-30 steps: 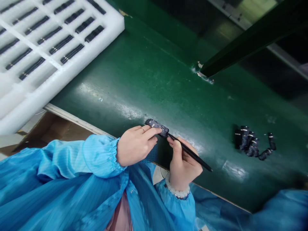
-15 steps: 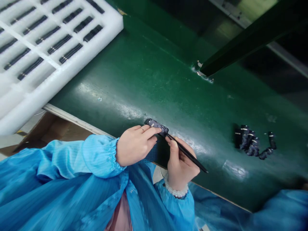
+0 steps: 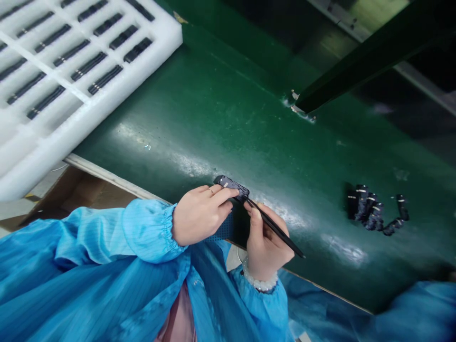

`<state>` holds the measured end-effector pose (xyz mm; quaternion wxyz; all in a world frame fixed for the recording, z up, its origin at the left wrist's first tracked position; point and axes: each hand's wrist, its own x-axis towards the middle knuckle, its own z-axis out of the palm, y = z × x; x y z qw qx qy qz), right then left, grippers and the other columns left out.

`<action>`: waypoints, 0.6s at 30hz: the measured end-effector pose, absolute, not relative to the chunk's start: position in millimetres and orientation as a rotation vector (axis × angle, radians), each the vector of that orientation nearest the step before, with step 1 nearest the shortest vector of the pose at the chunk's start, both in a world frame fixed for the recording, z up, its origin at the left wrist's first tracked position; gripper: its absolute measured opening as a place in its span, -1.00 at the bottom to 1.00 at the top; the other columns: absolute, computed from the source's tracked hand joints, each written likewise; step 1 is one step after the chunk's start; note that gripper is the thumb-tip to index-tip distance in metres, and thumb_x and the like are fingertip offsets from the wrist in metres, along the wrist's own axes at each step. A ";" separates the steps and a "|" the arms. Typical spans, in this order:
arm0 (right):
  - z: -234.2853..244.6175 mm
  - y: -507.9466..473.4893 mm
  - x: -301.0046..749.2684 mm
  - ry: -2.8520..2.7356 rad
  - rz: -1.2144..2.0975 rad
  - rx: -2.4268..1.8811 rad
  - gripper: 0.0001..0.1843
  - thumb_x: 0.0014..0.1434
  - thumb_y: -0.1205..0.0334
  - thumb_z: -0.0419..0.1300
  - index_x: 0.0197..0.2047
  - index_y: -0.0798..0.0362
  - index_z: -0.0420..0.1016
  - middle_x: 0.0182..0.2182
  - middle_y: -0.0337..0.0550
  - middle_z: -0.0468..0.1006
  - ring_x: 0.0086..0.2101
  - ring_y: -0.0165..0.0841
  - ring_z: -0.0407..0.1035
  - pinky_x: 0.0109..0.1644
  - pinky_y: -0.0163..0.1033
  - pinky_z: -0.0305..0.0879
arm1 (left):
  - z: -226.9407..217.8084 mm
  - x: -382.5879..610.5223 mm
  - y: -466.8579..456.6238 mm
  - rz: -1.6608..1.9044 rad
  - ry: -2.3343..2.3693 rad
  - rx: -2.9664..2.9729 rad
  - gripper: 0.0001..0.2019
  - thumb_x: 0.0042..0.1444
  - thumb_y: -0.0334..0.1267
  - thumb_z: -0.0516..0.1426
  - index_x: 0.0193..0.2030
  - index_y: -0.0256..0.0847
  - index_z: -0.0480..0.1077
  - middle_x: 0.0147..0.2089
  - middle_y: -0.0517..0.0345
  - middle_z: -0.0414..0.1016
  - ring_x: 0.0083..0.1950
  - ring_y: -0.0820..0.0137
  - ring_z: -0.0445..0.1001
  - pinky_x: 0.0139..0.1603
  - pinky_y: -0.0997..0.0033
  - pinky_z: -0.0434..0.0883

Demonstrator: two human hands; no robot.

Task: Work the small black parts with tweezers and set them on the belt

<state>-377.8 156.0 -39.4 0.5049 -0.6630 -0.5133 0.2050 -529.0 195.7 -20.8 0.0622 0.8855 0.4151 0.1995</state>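
A small black electronic part lies at the front edge of the green bench. My left hand presses it with the fingertips, fingers closed about its near side. My right hand is closed in a pinch around black tweezers. The tips of the tweezers touch the right end of the part, and their back end points down to the right. What lies under my left fingers is hidden.
A white foam tray holding several black parts in slots is at upper left. To the right lies a cluster of black parts. A dark post stands at the back. A blue sleeve shows at lower right.
My right hand and the tweezers have shifted very slightly left and down. My left hand and the black part stay in place.
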 end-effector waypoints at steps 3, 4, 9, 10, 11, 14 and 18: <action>-39.7 155.9 -378.8 -1.229 0.498 -1.600 -0.85 0.09 0.35 0.26 -0.21 0.08 0.52 -0.30 -0.13 0.62 -0.32 -0.32 0.55 -0.16 -0.14 0.52 | -19.5 -528.8 195.5 0.602 1.253 2.681 -0.80 0.20 -0.37 0.06 -0.35 -0.25 0.50 -0.02 0.13 0.49 -0.18 0.36 0.46 -0.27 0.34 0.39; -39.7 155.8 -379.1 -1.227 0.506 -1.595 -0.85 0.09 0.36 0.26 -0.21 0.07 0.52 -0.30 -0.13 0.62 -0.32 -0.32 0.55 -0.15 -0.14 0.51 | -19.4 -528.6 195.6 0.598 1.256 2.682 -0.80 0.20 -0.37 0.06 -0.35 -0.25 0.50 -0.02 0.13 0.50 -0.18 0.36 0.46 -0.27 0.34 0.39; -38.0 157.5 -376.6 -1.216 0.435 -1.498 -0.72 0.14 0.45 0.18 -0.07 0.03 0.45 -0.28 -0.18 0.61 -0.32 -0.35 0.55 -0.15 -0.15 0.51 | -22.0 -530.3 197.8 0.606 1.247 2.676 -0.80 0.21 -0.35 0.05 -0.33 -0.24 0.50 0.00 0.13 0.48 -0.15 0.34 0.45 -0.25 0.33 0.41; -36.9 158.9 -375.6 -1.279 0.380 -1.480 -0.68 0.16 0.49 0.14 -0.03 0.02 0.43 -0.25 -0.17 0.61 -0.27 -0.36 0.55 -0.11 -0.16 0.50 | -21.7 -531.6 197.9 0.635 1.215 2.672 -0.79 0.22 -0.34 0.04 -0.32 -0.23 0.51 0.01 0.13 0.48 -0.13 0.33 0.44 -0.22 0.33 0.41; -35.5 160.9 -374.8 -1.383 0.330 -1.457 -0.66 0.18 0.51 0.10 -0.01 0.02 0.41 -0.21 -0.15 0.60 -0.20 -0.36 0.53 -0.05 -0.15 0.47 | -20.8 -533.4 197.5 0.675 1.176 2.667 -0.77 0.23 -0.33 0.02 -0.31 -0.22 0.51 0.01 0.12 0.47 -0.11 0.32 0.43 -0.17 0.32 0.41; -30.9 172.3 -373.4 -1.803 0.291 -1.364 -0.77 0.21 0.42 0.10 -0.07 0.05 0.43 -0.07 -0.04 0.55 0.05 -0.29 0.37 0.12 -0.10 0.36 | -19.7 -541.8 196.6 0.790 1.075 2.643 -0.71 0.26 -0.35 -0.04 -0.29 -0.20 0.52 -0.02 0.07 0.47 -0.06 0.28 0.42 -0.06 0.28 0.38; -27.2 197.3 -368.5 -2.145 0.277 -1.418 -0.82 0.27 0.24 0.05 -0.11 -0.01 0.44 -0.13 -0.15 0.56 -0.04 -0.40 0.41 0.10 -0.28 0.34 | -34.6 -554.8 206.6 0.889 1.035 2.509 -0.70 0.26 -0.28 -0.05 -0.25 -0.10 0.51 -0.09 0.13 0.47 -0.10 0.24 0.42 0.00 0.20 0.29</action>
